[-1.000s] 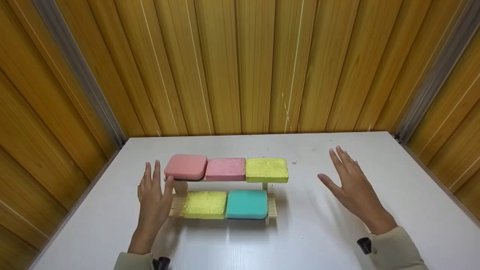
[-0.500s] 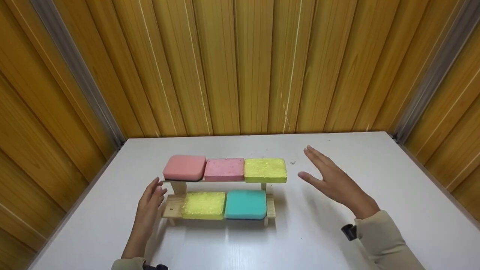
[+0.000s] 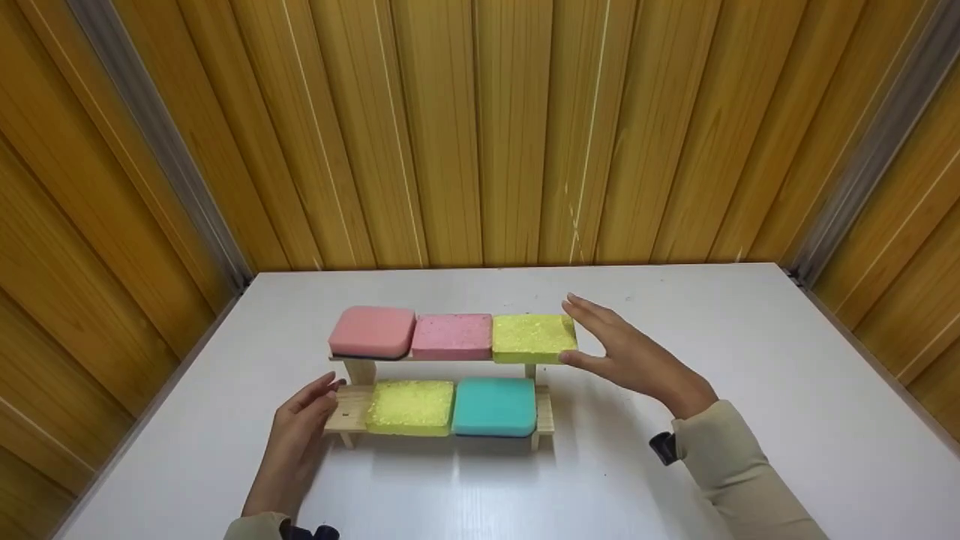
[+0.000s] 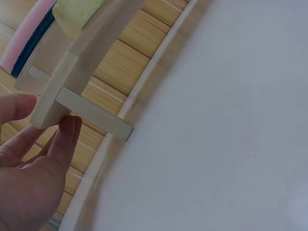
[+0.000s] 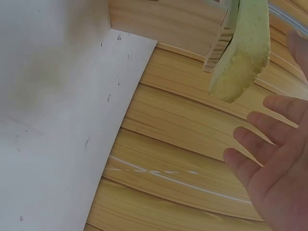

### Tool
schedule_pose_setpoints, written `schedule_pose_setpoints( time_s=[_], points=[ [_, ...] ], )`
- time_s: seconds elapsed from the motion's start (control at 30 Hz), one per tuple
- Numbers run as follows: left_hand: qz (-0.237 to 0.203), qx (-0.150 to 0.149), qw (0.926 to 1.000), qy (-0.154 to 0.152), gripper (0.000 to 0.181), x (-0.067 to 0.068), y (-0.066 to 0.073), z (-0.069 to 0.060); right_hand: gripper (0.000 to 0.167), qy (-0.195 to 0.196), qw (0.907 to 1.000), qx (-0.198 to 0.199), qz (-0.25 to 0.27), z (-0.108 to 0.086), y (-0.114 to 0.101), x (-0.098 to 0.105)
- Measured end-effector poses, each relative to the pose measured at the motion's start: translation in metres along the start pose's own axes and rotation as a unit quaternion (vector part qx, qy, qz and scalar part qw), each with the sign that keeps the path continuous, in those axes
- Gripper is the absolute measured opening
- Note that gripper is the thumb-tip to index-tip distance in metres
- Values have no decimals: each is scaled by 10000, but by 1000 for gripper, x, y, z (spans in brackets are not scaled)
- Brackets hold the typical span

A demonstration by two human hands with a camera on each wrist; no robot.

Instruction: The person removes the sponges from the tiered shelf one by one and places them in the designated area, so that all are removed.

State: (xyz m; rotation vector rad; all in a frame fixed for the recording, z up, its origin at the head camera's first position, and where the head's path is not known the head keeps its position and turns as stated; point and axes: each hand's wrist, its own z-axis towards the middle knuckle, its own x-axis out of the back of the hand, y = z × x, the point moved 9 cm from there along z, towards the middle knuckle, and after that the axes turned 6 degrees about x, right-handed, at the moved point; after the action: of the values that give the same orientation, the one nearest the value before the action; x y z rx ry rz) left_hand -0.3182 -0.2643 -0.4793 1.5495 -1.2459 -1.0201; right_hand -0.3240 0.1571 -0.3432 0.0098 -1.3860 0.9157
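A small two-tier wooden rack [image 3: 347, 409] stands on the table. Its upper tier holds a pink sponge [image 3: 373, 330] with a dark underside, a mauve-pink sponge [image 3: 452, 335] and a yellow sponge [image 3: 532, 337]. On the lower tier lie another yellow sponge [image 3: 410, 407] and a teal sponge [image 3: 495, 406]. My left hand [image 3: 296, 431] pinches the left end of the lower tier, thumb on one face and fingers beneath, as the left wrist view shows. My right hand [image 3: 637, 356] is spread beside the upper yellow sponge; a gap separates its fingers from the sponge [image 5: 245, 62] in the right wrist view.
The white table [image 3: 600, 480] extends on all sides of the rack. A wood-patterned wall [image 3: 480, 135] rises behind the table's back edge, with similar panels at left and right.
My right hand has moved left, up to the right end of the upper tier. My left hand has lowered and closed on the lower tier's end. The sponges keep their places.
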Motion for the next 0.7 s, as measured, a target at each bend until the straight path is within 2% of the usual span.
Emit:
schedule_pose_setpoints(
  time_s=[0.23, 0.47, 0.7],
  points=[
    [-176, 27, 9998, 33, 49, 3, -7, 5, 81, -73, 9999, 109, 85, 7, -5, -3],
    [-352, -86, 9992, -181, 52, 4, -10, 4, 72, -100, 9992, 343, -176, 13, -12, -5],
    [-489, -134, 9983, -280, 52, 3, -13, 4, 67, -132, 9988, 317, -337, 15, -14, -7]
  ],
)
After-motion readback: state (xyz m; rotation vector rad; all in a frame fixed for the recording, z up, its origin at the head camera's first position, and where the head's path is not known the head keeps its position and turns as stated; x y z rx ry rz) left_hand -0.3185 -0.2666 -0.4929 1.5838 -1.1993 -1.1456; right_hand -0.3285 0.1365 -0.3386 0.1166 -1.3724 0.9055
